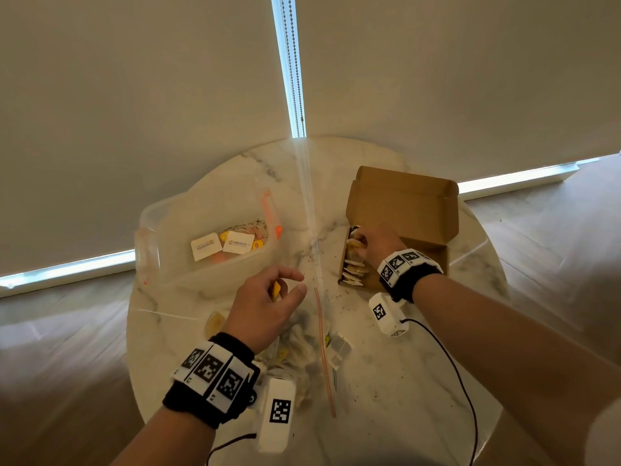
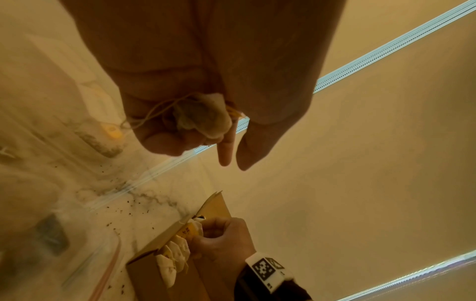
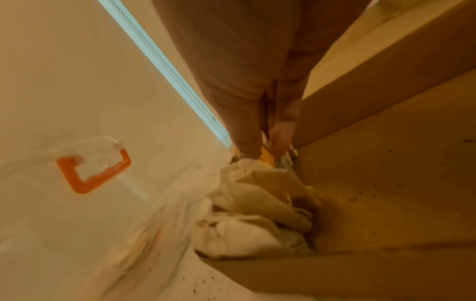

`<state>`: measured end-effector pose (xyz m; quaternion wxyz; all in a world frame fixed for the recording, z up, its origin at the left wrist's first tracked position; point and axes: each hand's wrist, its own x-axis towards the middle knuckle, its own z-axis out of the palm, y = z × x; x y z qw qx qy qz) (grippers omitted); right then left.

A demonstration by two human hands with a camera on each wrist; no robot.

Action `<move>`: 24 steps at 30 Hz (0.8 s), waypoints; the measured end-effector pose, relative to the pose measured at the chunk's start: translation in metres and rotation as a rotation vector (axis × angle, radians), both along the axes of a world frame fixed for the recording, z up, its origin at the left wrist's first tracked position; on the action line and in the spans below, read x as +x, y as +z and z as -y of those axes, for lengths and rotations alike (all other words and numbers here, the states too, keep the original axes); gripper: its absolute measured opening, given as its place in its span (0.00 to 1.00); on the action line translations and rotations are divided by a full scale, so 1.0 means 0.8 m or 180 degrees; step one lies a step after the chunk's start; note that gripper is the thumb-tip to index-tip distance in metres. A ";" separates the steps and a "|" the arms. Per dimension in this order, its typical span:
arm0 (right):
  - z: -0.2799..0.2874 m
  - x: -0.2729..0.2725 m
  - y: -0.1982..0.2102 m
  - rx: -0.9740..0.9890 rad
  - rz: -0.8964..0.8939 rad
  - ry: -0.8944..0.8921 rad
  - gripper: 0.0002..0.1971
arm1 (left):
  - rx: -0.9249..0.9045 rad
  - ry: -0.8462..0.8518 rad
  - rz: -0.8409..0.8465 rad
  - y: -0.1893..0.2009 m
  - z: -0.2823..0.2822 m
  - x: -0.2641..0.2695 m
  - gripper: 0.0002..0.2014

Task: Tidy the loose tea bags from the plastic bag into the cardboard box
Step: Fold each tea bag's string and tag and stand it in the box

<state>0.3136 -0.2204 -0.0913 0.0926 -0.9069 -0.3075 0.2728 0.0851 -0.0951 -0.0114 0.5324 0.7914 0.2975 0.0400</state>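
An open cardboard box (image 1: 403,210) stands at the right of the marble table (image 1: 403,381), with a row of tea bags (image 1: 354,270) standing along its left wall. At the far end of that row my right hand (image 1: 361,243) pinches a tea bag by its yellow tag (image 3: 266,156) inside the box (image 3: 386,183). My left hand (image 1: 289,287) hovers over the clear plastic bag (image 1: 302,344) near the front. It grips a tea bag (image 2: 203,116) with string and yellow tag in curled fingers. More tea bags lie inside the plastic bag.
A clear plastic container (image 1: 208,243) with orange clips (image 3: 92,173) holds white cards at the table's left. Tea crumbs (image 1: 339,297) are scattered between bag and box. Black cables trail from both wrist cameras over the front edge. Window blinds close in behind the table.
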 end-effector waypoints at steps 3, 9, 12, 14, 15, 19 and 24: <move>0.012 0.002 -0.002 0.0221 -0.0118 -0.0385 0.15 | -0.0014 -0.0002 -0.0010 -0.001 -0.001 -0.002 0.05; 0.033 0.005 -0.007 0.0105 -0.0060 -0.0761 0.16 | -0.0159 0.0035 -0.0037 0.006 0.005 -0.004 0.08; 0.039 -0.004 0.000 0.0357 0.0096 -0.0762 0.10 | -0.0988 0.0241 -0.0028 0.016 0.009 -0.004 0.16; 0.040 -0.016 0.010 0.0609 0.0149 -0.0706 0.08 | -0.1456 0.0367 0.0031 0.019 0.011 -0.003 0.20; 0.040 -0.024 0.017 0.0780 0.0149 -0.0633 0.07 | -0.1590 0.0406 0.0061 0.021 0.012 -0.003 0.20; 0.034 -0.067 0.062 0.1464 0.0045 -0.0128 0.05 | -0.2181 0.0561 0.0183 0.030 0.020 -0.003 0.27; 0.026 -0.129 0.131 0.2200 -0.0270 0.0265 0.08 | -0.2599 0.0690 0.0383 0.041 0.028 -0.010 0.28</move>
